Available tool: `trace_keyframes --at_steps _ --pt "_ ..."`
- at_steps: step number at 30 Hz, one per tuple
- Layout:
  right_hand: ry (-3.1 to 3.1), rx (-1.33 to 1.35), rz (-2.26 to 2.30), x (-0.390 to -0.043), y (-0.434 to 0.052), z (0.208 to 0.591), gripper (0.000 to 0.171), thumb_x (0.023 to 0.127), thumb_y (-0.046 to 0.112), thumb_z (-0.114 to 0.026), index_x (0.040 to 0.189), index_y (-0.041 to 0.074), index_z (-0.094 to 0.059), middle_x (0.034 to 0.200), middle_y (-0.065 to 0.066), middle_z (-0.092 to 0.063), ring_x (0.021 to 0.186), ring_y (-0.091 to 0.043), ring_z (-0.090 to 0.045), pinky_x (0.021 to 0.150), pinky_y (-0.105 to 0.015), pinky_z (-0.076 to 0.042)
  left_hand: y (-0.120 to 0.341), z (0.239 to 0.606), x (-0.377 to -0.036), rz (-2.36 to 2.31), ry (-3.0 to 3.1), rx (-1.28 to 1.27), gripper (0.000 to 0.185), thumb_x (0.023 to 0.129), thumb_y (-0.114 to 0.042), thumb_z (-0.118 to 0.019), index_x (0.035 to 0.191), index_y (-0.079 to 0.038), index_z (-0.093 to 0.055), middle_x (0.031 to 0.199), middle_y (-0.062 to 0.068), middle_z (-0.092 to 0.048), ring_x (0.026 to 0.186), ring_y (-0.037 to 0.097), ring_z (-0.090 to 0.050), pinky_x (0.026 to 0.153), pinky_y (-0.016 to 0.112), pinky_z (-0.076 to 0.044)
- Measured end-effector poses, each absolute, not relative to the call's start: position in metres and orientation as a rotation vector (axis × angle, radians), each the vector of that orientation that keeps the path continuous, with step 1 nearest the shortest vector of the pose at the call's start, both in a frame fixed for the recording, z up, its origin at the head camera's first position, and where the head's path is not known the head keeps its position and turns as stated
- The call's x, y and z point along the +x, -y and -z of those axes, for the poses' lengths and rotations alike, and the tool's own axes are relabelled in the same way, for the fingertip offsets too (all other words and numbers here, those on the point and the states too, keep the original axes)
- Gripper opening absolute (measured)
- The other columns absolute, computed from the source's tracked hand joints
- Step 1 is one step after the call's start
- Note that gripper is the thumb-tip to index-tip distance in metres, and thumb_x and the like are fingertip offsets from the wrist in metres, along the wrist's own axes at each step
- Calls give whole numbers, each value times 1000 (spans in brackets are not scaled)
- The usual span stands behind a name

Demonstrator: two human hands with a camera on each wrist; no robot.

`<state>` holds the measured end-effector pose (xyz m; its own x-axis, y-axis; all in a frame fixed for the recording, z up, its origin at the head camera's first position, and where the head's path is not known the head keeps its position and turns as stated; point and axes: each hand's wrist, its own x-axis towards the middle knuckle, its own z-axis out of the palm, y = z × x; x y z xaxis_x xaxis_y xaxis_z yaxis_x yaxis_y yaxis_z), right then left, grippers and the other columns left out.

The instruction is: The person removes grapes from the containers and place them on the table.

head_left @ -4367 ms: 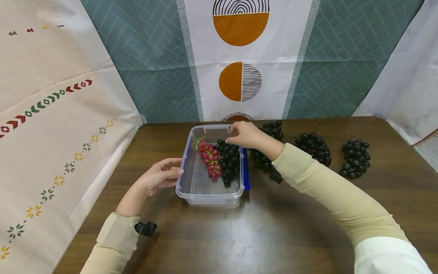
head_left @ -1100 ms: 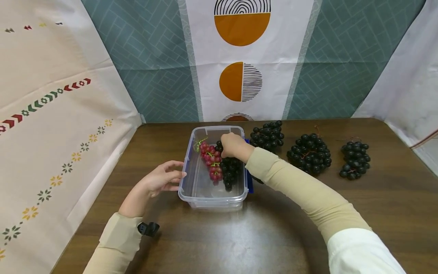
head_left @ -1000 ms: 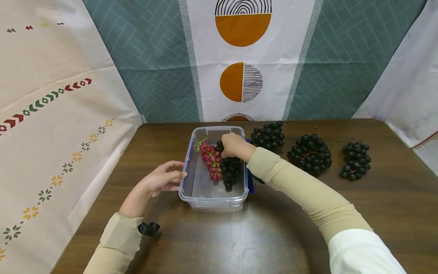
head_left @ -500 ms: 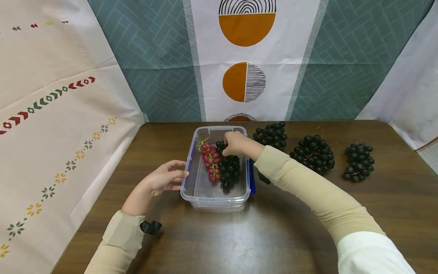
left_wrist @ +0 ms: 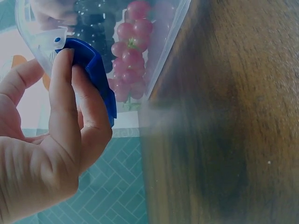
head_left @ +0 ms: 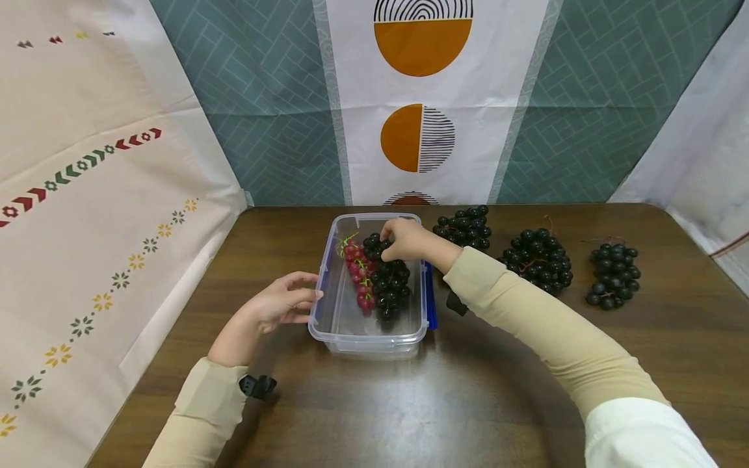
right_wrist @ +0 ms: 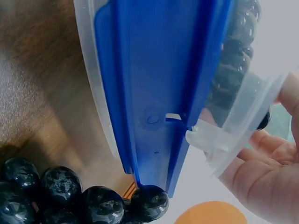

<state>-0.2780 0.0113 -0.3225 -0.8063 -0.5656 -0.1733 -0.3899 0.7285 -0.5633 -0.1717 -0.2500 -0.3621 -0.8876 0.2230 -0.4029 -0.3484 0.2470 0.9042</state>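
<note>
A clear plastic container [head_left: 342, 338] with blue side latches stands on the table. Inside, a bunch of red grapes [head_left: 364, 302] lies beside a bunch of black grapes [head_left: 389, 289]. My right hand [head_left: 412, 244] reaches over the container's right side and pinches the upper end of the black bunch, thumb and forefinger bent around it. My left hand [head_left: 281, 302] rests against the container's left side with relaxed fingers. In the left wrist view its fingertips touch a blue latch [left_wrist: 96, 65]. Part of the right hand is hidden behind the container wall in the right wrist view.
Right of the container lie more black grape bunches: one near the back [head_left: 465, 227], one in the middle [head_left: 538, 260] and one farther right [head_left: 611, 276]. The brown table [head_left: 468, 403] ends at a patterned cloth backdrop [head_left: 263, 97].
The right hand went down into the container, then shifted slightly up and right. The black bunch's upper end has moved a little toward the red grapes. The left hand stays at the container's side.
</note>
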Motion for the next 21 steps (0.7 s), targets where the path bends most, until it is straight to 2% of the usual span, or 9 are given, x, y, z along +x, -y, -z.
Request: trace_keyframes --at_steps 5,10,11,14,17,21 --pt "-2507 -703 894 -279 -17 321 35 88 13 -64 122 4 -57 129 -21 -51 100 -30 -59 71 -36 -51 251 362 -171 -1681 -2076 -128 57 91 -14 -59 139 0 -32 114 11 -50 88 14 -63 76 30 -55" --pt "-2420 -659 1059 -279 -23 321 35 88 9 -62 121 3 -57 136 -22 -46 116 -32 -52 77 -41 -54 252 363 -172 -1682 -2068 -118 57 91 -15 -59 139 1 -31 111 9 -51 87 13 -62 76 30 -55" --pt "-2400 -650 1090 -279 -24 321 35 88 8 -61 122 3 -57 138 -22 -44 114 -33 -53 77 -42 -54 252 364 -172 -1681 -2068 -117 57 91 -15 -59 139 1 -32 111 9 -51 87 13 -62 76 30 -55" --pt "-2351 -618 1168 -279 -27 321 35 89 7 -59 124 4 -56 143 -21 -42 88 -27 -61 73 -38 -54 252 364 -172 -1678 -2066 -118 56 91 -15 -59 138 1 -32 109 8 -52 87 13 -62 76 30 -55" --pt "-2301 -591 1234 -279 -30 320 35 90 7 -58 125 4 -56 142 -20 -43 61 -21 -53 70 -32 -54 252 363 -171 -1680 -2065 -116 56 91 -15 -59 138 1 -32 108 8 -52 87 13 -62 76 29 -55" --pt "-2252 -558 1299 -277 -32 319 35 90 7 -59 124 3 -56 137 -18 -49 67 -17 -54 69 -31 -54 253 362 -171 -1684 -2064 -114 56 91 -15 -59 138 1 -32 108 7 -52 86 13 -62 76 29 -55"
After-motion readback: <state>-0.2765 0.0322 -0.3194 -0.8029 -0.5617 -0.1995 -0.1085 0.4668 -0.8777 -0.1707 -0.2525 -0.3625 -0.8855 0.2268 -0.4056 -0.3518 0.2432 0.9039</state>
